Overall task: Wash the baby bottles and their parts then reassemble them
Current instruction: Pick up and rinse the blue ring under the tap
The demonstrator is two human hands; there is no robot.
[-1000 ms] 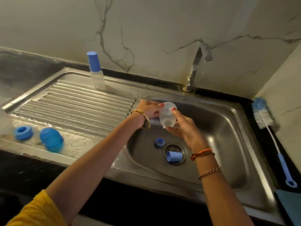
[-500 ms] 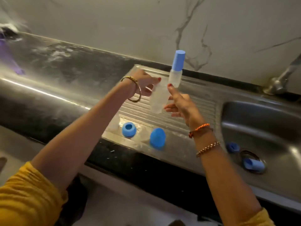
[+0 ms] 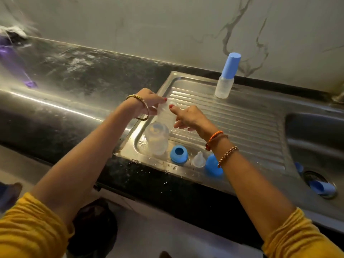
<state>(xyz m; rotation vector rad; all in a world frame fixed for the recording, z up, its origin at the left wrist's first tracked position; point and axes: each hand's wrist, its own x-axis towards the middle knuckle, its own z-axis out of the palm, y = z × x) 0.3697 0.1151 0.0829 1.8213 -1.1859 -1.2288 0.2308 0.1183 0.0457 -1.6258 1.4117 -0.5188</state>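
My left hand (image 3: pixel 149 104) pinches a clear baby bottle (image 3: pixel 164 113) near its top, low over the left end of the steel drainboard (image 3: pixel 242 123). My right hand (image 3: pixel 189 119) touches the bottle's right side with a straight index finger, the other fingers spread beneath it. The bottle is blurred and see-through. Just below it a second clear bottle (image 3: pixel 157 139) stands on the drainboard. Along the front edge lie a blue screw ring (image 3: pixel 178 154), a clear nipple (image 3: pixel 199 159) and a blue cap (image 3: pixel 213 166). An assembled bottle with a blue cap (image 3: pixel 226 77) stands at the back.
The sink basin (image 3: pixel 316 138) is at the right, with a blue cap (image 3: pixel 322 187) lying on the drain and another blue part (image 3: pixel 298 167) beside it. Black counter (image 3: pixel 74 71) runs left of the drainboard. A purple object (image 3: pixel 16 66) lies at the far left.
Both hands carried the clear bottle from over the basin leftward to the drainboard and lowered it toward the left end. The view swung left with them.
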